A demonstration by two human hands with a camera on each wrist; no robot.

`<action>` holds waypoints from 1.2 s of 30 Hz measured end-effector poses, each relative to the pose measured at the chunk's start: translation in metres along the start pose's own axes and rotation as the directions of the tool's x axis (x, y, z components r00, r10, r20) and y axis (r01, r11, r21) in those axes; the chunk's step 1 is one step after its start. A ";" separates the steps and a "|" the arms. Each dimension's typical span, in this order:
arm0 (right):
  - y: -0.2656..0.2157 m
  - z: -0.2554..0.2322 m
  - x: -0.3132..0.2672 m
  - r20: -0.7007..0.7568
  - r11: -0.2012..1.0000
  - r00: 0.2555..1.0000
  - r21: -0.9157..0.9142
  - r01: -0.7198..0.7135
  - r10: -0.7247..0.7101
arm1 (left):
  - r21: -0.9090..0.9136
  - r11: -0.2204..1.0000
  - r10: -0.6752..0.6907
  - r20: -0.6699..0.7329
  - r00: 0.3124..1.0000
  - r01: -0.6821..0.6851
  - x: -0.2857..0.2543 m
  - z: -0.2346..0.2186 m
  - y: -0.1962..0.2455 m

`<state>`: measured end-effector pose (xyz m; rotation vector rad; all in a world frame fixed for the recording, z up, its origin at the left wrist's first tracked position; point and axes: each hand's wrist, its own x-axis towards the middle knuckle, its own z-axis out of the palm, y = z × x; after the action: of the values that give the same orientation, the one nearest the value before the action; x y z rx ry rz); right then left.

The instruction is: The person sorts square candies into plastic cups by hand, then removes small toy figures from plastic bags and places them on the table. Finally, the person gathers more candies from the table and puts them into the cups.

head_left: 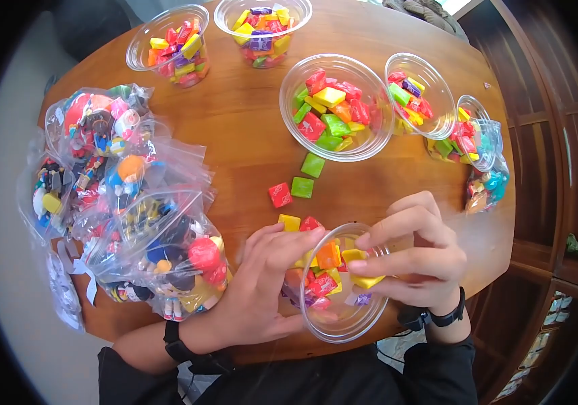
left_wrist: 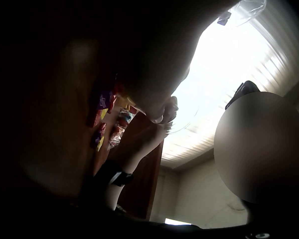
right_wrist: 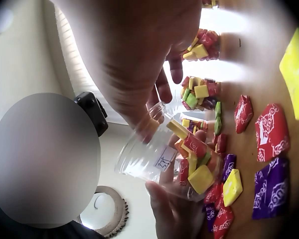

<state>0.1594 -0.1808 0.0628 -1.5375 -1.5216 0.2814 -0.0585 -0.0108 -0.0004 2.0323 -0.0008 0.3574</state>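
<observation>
The left hand [head_left: 258, 283] curls round the side of a clear plastic cup [head_left: 343, 337], tilted near the table's front edge. Wrapped candies in red, orange and yellow lie inside it; a handwritten label [right_wrist: 164, 158] shows on its wall in the right wrist view. Over the cup's mouth, the right hand [head_left: 421, 256] has its fingers bent and pinches a yellow candy [head_left: 368, 279]. Another yellow candy [head_left: 353, 256] is beside the fingertips. Beyond the cup lie loose candies, among them a red one [head_left: 279, 195] and a green one [head_left: 302, 187]. The left wrist view is mostly dark.
Several filled cups stand farther back, including a large one [head_left: 336, 156] and one at the back left [head_left: 134, 54]. Bags of small figures [head_left: 161, 229] cover the left side of the wooden table [head_left: 235, 148]. Another bag [head_left: 485, 192] lies at the right edge.
</observation>
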 end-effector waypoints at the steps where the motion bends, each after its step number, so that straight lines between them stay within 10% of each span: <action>1: -0.002 0.001 0.002 0.023 1.000 1.000 -0.010 0.004 -0.004 | 0.005 1.000 0.004 0.011 1.000 -0.004 0.000 -0.001 0.000; 7: 0.018 0.009 -0.020 -0.186 0.942 0.951 0.276 -0.191 0.247 | -0.015 1.000 -0.014 0.000 1.000 0.014 0.002 -0.002 0.003; 10: 0.021 0.012 -0.015 -0.068 0.891 0.889 0.060 -0.450 0.453 | -0.016 1.000 -0.015 -0.004 1.000 0.015 0.002 -0.002 0.003; 13: 0.023 0.017 -0.004 0.104 0.937 0.950 -0.224 -0.267 0.295 | -0.010 1.000 -0.026 0.012 1.000 0.026 0.002 -0.004 0.003; 19: 0.020 0.024 -0.008 0.255 0.954 0.927 -0.192 -0.232 0.276 | -0.005 0.999 -0.052 0.042 0.998 0.052 0.001 -0.005 0.004; 36: 0.023 0.043 -0.011 0.159 0.960 0.961 -0.201 -0.194 0.227 | 0.002 1.000 0.017 -0.026 1.000 -0.017 0.000 0.000 0.004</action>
<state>0.1416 -0.1677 0.0181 -1.8693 -1.5582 0.4230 -0.0594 -0.0128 0.0029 2.0305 -0.0013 0.3948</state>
